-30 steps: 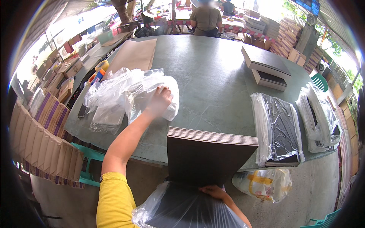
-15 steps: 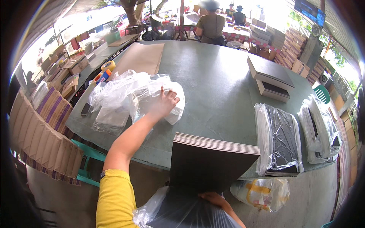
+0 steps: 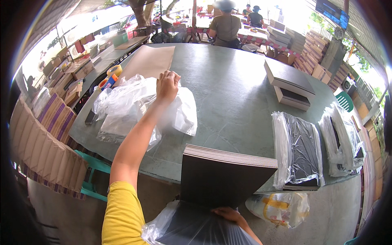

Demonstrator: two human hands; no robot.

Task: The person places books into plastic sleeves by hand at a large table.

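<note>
My left hand [image 3: 167, 86] hovers above the far side of a crumpled heap of clear plastic bags [image 3: 130, 98]. Its fingers are curled closed; whatever may be between them is hidden. A thick stack of black boards [image 3: 226, 175] with pale edges leans upright at the near table edge. Clear plastic film [image 3: 192, 228] is stretched over its lower part. At the film's edge my right hand [image 3: 228, 214] lies with bent fingers, gripping the film against the black surface.
Two plastic-wrapped black stacks [image 3: 301, 147] lie on the green table's right, below unwrapped black stacks [image 3: 290, 77]. Tape rolls [image 3: 114, 71] and a brown sheet [image 3: 151, 61] lie at the far left. A green chair [image 3: 93, 163] touches the left side. Other people work far off.
My left hand has lifted and moved away from me and slightly left, its spread fingers now curled. The plastic beneath has shifted. My right hand and the black stack stay put.
</note>
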